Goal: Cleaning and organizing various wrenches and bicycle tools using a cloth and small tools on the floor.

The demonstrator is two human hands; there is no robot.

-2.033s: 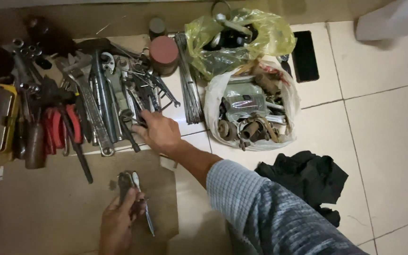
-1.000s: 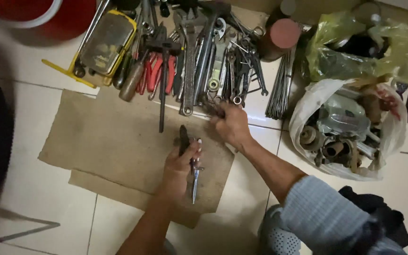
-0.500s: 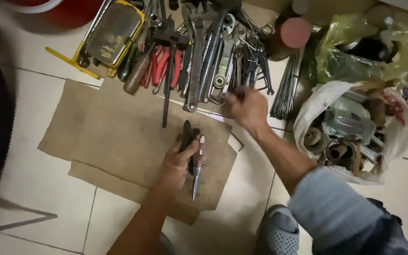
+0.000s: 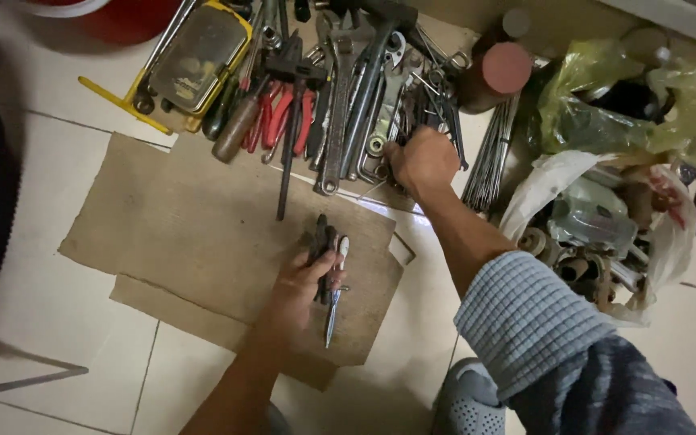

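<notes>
My left hand [image 4: 304,283] rests on a sheet of brown cardboard [image 4: 179,221] and grips a dark metal tool [image 4: 321,242]; a slim silver tool [image 4: 334,302] lies under the fingers, pointing toward me. My right hand [image 4: 422,159] reaches into a pile of wrenches and spanners [image 4: 356,97] on the floor, fingers curled down among them; what it holds is hidden. The right arm wears a blue-grey checked sleeve [image 4: 525,322].
Red-handled pliers [image 4: 283,113] and a brown-handled screwdriver [image 4: 235,129] lie left of the pile, near a yellow-framed case [image 4: 195,56]. A bundle of thin rods [image 4: 489,157], a brown can [image 4: 497,72], a white bag of parts [image 4: 598,225] and a yellow bag [image 4: 606,113] sit right.
The view has shifted left from two seconds ago. My right hand has moved deeper into the wrench pile. My left hand keeps hold of the dark tool on the cardboard.
</notes>
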